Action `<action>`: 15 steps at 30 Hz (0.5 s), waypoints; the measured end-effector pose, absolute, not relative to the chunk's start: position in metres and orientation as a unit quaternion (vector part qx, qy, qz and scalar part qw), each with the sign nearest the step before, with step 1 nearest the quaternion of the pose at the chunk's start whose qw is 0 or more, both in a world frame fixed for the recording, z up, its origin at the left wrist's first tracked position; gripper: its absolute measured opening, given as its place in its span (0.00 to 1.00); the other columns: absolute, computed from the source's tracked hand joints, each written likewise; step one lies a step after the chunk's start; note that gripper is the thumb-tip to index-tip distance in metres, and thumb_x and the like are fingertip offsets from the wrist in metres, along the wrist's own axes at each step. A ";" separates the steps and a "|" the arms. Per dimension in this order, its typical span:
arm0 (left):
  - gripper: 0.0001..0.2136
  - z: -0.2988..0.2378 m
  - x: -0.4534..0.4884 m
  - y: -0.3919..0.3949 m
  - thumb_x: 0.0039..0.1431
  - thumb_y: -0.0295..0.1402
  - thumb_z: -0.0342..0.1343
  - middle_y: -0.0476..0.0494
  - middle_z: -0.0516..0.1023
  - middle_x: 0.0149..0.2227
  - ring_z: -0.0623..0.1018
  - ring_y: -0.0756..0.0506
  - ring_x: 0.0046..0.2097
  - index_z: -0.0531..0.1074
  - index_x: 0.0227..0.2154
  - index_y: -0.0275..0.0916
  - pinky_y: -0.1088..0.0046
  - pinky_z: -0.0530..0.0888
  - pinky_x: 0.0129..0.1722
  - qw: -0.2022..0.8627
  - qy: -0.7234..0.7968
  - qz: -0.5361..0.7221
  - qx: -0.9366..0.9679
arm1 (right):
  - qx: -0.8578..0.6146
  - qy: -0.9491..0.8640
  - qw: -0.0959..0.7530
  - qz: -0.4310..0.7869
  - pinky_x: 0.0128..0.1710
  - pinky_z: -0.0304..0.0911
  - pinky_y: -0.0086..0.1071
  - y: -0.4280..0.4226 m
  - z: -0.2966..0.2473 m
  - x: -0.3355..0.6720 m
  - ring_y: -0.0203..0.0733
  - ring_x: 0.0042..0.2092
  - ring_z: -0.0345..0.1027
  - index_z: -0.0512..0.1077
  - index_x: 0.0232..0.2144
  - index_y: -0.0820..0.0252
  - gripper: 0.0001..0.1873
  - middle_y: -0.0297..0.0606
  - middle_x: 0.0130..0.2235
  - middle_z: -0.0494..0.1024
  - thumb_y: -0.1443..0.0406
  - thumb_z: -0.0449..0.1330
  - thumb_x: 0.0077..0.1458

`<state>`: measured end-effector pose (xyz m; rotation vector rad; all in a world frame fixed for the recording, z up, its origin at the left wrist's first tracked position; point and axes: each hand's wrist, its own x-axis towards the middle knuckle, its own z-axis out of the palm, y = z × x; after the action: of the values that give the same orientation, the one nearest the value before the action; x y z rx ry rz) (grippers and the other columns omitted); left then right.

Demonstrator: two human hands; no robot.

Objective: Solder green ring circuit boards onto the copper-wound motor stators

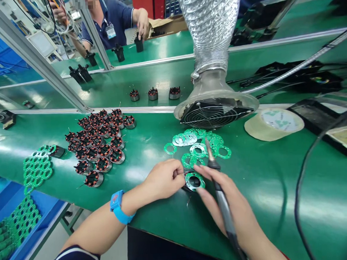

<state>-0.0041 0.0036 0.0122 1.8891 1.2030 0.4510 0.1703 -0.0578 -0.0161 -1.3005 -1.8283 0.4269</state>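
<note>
In front of me a motor stator (189, 188) stands on the green bench with a round green circuit board (195, 181) on top. My left hand (167, 179) is closed, its fingers curled against the stator's left side; whatever they pinch is hidden. A soldering iron (221, 199) lies in the grip of my right hand (235, 198), its tip pointing up and away from the stator. The thumb and a fingertip of that hand reach to the right edge of the board. Just beyond lie loose green ring boards (198, 150) in a pile.
Wound stators (96, 140) crowd the bench at left, beside a green board panel (37, 168). A fume hood (216, 107) hangs low over the pile. Tape (274, 123) and a black cable (298, 201) are at right. Across the bench a person (108, 22) handles black parts.
</note>
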 end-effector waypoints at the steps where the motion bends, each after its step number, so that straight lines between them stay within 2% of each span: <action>1: 0.06 0.012 -0.003 0.004 0.49 0.24 0.50 0.54 0.63 0.24 0.63 0.51 0.27 0.60 0.22 0.39 0.76 0.59 0.27 0.415 0.479 0.178 0.753 | -0.513 -0.746 0.390 0.171 0.44 0.69 0.42 -0.056 -0.016 0.169 0.47 0.48 0.71 0.61 0.55 0.54 0.22 0.43 0.48 0.76 0.63 0.55 0.59; 6: 0.04 0.015 -0.006 0.004 0.52 0.24 0.50 0.54 0.65 0.25 0.65 0.52 0.28 0.63 0.25 0.38 0.76 0.61 0.28 0.436 0.472 0.166 0.748 | -0.520 -0.764 0.353 0.147 0.41 0.70 0.42 -0.054 -0.021 0.166 0.47 0.43 0.73 0.61 0.55 0.53 0.21 0.42 0.45 0.77 0.62 0.53 0.60; 8: 0.03 0.024 -0.015 0.004 0.55 0.28 0.52 0.53 0.67 0.27 0.67 0.51 0.29 0.66 0.33 0.38 0.76 0.63 0.29 0.445 0.473 0.165 0.742 | -0.519 -0.762 0.360 0.141 0.41 0.70 0.40 -0.055 -0.022 0.167 0.46 0.44 0.73 0.61 0.55 0.54 0.21 0.43 0.46 0.76 0.61 0.53 0.60; 9: 0.07 0.030 -0.021 0.005 0.56 0.31 0.53 0.52 0.67 0.29 0.67 0.51 0.30 0.66 0.38 0.38 0.75 0.64 0.30 0.442 0.481 0.173 0.737 | -0.520 -0.760 0.366 0.138 0.40 0.71 0.39 -0.056 -0.022 0.169 0.46 0.45 0.73 0.61 0.55 0.54 0.21 0.43 0.47 0.76 0.60 0.53 0.59; 11: 0.13 0.047 -0.034 0.015 0.58 0.35 0.53 0.49 0.69 0.33 0.69 0.50 0.32 0.63 0.44 0.37 0.74 0.66 0.32 0.413 0.511 0.207 0.725 | -0.531 -0.744 0.384 0.130 0.40 0.71 0.38 -0.056 -0.024 0.175 0.47 0.46 0.73 0.63 0.54 0.54 0.20 0.43 0.48 0.76 0.59 0.53 0.59; 15: 0.13 0.085 -0.056 0.071 0.59 0.36 0.52 0.43 0.70 0.41 0.72 0.48 0.38 0.64 0.44 0.37 0.72 0.69 0.39 0.279 0.564 0.264 0.731 | -0.560 -0.693 0.435 0.131 0.37 0.73 0.35 -0.054 -0.029 0.191 0.46 0.42 0.76 0.63 0.52 0.56 0.19 0.43 0.46 0.78 0.59 0.54 0.59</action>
<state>-0.0562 0.0715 0.0848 1.9597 1.5141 0.7080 0.1910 -0.0538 -0.0292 -1.3938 -1.7248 0.3263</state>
